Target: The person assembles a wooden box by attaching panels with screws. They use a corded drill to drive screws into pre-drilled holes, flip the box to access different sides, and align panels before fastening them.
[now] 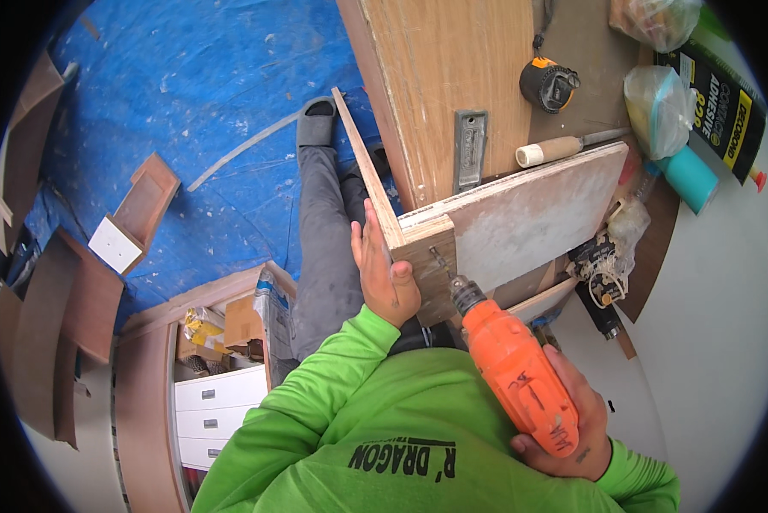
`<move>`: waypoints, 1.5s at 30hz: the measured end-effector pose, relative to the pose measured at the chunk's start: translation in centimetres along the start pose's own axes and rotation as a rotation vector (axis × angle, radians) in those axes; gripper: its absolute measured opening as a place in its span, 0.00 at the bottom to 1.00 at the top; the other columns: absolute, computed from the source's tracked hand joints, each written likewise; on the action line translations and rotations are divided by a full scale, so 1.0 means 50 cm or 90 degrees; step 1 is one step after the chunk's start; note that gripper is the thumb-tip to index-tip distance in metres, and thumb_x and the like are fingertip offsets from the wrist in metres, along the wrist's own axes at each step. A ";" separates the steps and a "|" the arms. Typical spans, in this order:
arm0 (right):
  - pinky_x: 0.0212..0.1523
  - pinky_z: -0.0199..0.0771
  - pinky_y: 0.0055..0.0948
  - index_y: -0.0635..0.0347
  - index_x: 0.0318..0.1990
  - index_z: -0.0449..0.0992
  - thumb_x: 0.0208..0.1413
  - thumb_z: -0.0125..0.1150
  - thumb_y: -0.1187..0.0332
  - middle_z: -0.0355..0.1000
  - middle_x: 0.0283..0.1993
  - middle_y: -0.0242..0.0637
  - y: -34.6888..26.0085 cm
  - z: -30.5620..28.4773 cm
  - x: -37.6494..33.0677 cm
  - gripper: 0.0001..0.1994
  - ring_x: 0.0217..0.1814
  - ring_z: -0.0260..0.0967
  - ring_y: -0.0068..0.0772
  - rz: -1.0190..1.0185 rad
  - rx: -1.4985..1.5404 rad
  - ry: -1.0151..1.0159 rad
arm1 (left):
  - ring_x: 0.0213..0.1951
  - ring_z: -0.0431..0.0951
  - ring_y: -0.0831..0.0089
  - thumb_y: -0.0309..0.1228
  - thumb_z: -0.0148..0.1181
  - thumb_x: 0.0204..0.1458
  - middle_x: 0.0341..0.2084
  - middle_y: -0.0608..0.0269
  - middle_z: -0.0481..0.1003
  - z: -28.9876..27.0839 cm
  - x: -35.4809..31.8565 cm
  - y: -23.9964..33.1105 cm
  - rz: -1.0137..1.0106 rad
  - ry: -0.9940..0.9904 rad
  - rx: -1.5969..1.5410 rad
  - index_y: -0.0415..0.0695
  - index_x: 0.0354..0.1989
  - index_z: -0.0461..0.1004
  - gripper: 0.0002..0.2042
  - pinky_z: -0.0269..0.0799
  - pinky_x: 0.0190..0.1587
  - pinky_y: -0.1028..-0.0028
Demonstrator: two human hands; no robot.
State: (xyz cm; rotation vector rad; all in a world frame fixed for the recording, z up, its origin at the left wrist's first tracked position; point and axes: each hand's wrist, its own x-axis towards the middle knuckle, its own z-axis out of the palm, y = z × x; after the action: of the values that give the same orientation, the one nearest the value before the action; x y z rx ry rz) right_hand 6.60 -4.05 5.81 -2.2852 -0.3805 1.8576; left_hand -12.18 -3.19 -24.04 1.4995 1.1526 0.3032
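Observation:
My right hand (585,419) is wrapped round the body of an orange power drill (516,368). The drill points up and left, and the tip of its bit (440,258) meets the end strip of a wooden panel assembly (426,256); I cannot tell how deep it sits. At that strip's left corner, my left hand (388,274) holds the wood, its straight fingers along the outer side and its thumb by the end face. A long thin board (367,167) runs away from this corner. Beside it lies a pale, white-smeared panel (538,222).
A wood-handled tool (563,150), a grey metal plate (470,150) and a tape measure (549,85) lie on the wooden surface (452,60). To the right are a teal cylinder (690,178) and plastic bags (657,111). White drawers (217,398) stand lower left; blue sheeting (221,85) covers the floor.

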 end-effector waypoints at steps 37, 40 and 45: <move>0.44 0.82 0.36 0.68 0.68 0.62 0.55 0.65 0.54 0.75 0.55 0.46 0.297 0.044 -0.226 0.38 0.44 0.77 0.36 0.021 0.616 0.289 | 0.63 0.71 0.52 0.33 0.59 0.62 0.57 0.54 0.76 -0.096 0.074 0.069 0.207 -0.139 0.155 0.42 0.59 0.73 0.18 0.56 0.68 0.53; 0.46 0.82 0.37 0.67 0.70 0.60 0.57 0.62 0.57 0.74 0.57 0.47 0.437 0.099 -0.207 0.36 0.45 0.78 0.37 -0.026 0.726 0.365 | 0.57 0.75 0.51 0.32 0.59 0.61 0.53 0.52 0.78 -0.102 0.089 0.097 0.217 -0.176 0.185 0.42 0.56 0.76 0.16 0.65 0.62 0.56; 0.48 0.81 0.43 0.66 0.67 0.63 0.58 0.59 0.59 0.75 0.53 0.47 0.633 0.156 -0.153 0.32 0.45 0.78 0.45 -0.067 0.921 0.352 | 0.55 0.77 0.51 0.33 0.60 0.61 0.52 0.50 0.79 -0.114 0.096 0.094 0.196 -0.218 0.207 0.41 0.55 0.78 0.16 0.70 0.60 0.60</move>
State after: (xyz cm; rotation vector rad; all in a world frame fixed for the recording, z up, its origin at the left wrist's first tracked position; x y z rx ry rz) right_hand 0.32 -36.71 2.10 -1.4708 0.6900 0.7644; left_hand -11.77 4.72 -20.20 1.9327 0.7187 0.0594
